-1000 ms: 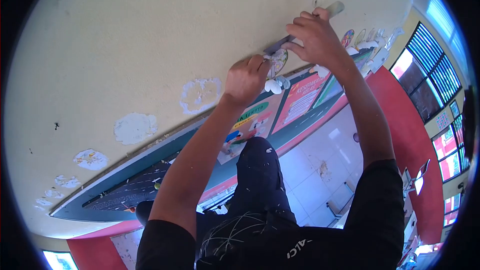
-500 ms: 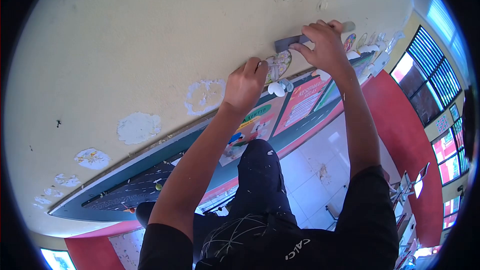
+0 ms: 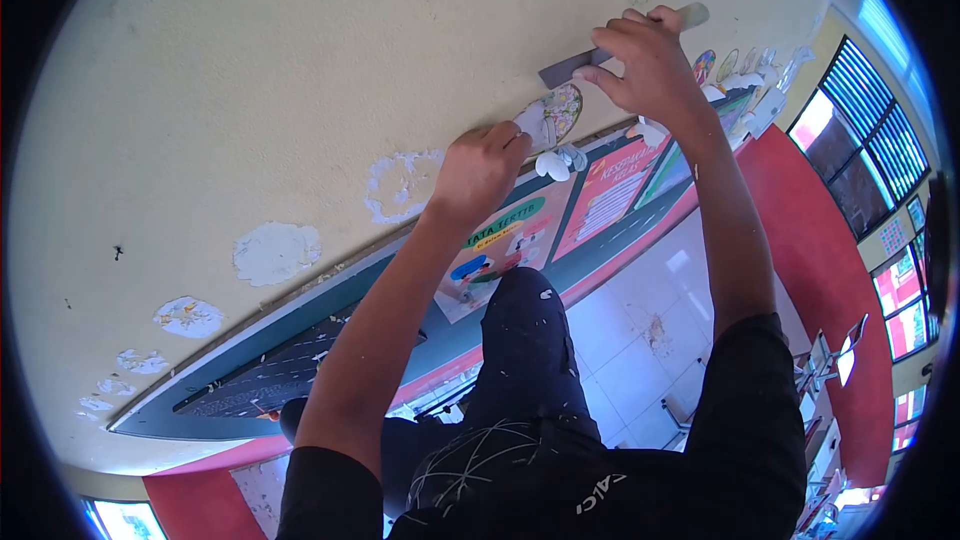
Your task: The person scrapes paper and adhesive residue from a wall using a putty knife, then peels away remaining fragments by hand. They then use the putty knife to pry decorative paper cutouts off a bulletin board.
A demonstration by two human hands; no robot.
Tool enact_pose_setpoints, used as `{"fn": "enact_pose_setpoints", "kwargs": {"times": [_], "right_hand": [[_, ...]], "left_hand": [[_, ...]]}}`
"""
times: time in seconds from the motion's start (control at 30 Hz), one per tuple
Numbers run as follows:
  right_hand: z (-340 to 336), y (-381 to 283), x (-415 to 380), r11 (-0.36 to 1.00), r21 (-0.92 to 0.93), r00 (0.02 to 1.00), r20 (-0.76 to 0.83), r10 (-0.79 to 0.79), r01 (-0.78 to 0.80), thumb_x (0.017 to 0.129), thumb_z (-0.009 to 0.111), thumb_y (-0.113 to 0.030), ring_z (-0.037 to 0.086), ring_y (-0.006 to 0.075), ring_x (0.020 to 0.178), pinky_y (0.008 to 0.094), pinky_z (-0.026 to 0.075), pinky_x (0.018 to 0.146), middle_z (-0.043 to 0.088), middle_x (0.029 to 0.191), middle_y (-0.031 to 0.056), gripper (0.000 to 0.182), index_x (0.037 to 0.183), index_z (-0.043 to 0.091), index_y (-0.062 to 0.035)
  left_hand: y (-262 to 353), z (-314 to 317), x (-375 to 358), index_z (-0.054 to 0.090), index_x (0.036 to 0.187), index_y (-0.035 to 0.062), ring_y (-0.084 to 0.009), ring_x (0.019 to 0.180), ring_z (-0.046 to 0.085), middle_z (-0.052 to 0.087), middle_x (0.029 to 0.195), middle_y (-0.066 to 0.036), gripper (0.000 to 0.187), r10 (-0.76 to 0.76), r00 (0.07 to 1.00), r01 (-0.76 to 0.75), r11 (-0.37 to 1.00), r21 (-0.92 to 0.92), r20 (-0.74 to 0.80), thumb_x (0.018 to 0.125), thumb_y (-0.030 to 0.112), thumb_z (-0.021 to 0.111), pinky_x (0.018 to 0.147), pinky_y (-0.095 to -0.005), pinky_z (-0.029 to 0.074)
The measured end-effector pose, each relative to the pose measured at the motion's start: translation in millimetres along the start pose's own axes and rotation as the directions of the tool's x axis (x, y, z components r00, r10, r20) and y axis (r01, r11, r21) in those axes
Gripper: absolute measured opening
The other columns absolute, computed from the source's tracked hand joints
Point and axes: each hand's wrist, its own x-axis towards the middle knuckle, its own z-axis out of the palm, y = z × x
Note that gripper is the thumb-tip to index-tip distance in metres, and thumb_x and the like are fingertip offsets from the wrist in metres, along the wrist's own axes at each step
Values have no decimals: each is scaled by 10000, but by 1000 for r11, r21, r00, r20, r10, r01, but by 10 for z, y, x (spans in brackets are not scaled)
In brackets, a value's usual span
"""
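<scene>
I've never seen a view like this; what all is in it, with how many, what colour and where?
Scraper: one, dark blade, in the right hand
Floral oval: one, multicoloured, below the blade
Heart-like shapes: several, white, along the board's upper edge
Patches: several, whitish, left on wall
Wall: one, cream, across the top
Board: one, teal-edged, below patches
Posters: several, pink and green among them, on board
Windows: several, dark-framed, right
Floor: pale tiles, lower middle
Hands: two, bare, left by the oval, right higher
</scene>
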Motion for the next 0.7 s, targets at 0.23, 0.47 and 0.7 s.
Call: {"fn": "enact_pose_setpoints", "kwargs": {"times": [0.23,0.47,0.7], "right_hand": [[145,-231,-50,999,38,998,47,30,-32,675,802,-309,611,242,868,449,325,883,631,749,38,271,807,649,-128],[222,-353,-119,998,18,998,23,63,-63,686,807,-325,595,224,828,426,332,874,603,706,37,280,791,648,-119],[39,-345,-553,697,441,764,-36,644,-566,863,723,-294,620,201,785,346,423,729,647,768,67,265,930,630,-55]], "left_hand": [[-23,-116,-112,645,849,56,-277,701,642,619,811,-80,148,50,995,-39,992,-116,90,731,61,734,634,-386,527],[11,-93,-209,642,834,48,-290,696,642,628,808,-84,124,-18,996,34,983,-182,89,747,54,731,629,-384,527],[80,-140,-199,641,896,48,-283,747,668,637,889,-81,170,-145,983,168,958,-234,114,763,65,745,636,-373,541]]}}
